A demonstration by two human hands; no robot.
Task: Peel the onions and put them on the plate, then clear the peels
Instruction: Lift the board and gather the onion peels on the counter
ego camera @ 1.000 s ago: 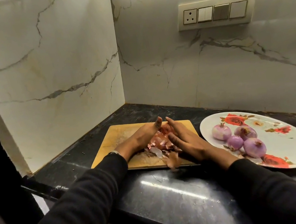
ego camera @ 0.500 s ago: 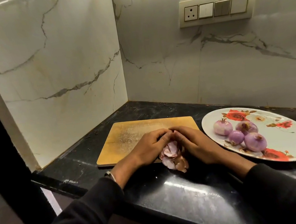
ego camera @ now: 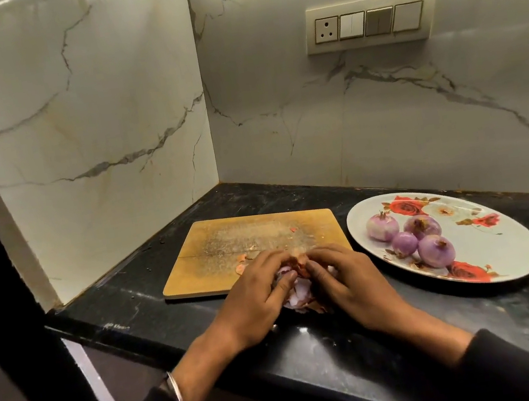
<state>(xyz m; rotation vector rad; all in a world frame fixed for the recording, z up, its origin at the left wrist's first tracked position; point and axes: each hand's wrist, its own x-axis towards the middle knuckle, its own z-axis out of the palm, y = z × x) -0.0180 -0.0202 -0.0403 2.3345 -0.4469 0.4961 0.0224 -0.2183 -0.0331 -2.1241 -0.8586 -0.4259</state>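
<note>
From the head view we see our left hand (ego camera: 254,300) and right hand (ego camera: 349,282) cupping papery onion peels (ego camera: 300,290) between curled fingers at the wooden cutting board's (ego camera: 229,251) near edge; four glossy peeled onions (ego camera: 411,239) sit on the floral plate (ego camera: 507,252), dark stone surface (ego camera: 481,311) beneath

Bare counter (ego camera: 400,345) lies between cutting board (ego camera: 228,240) and plate (ego camera: 507,252).

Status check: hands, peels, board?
Left hand and right hand cup the peel pile at the cutting board front edge. Four peeled onions plated. Stray peel scraps remain on board.
</note>
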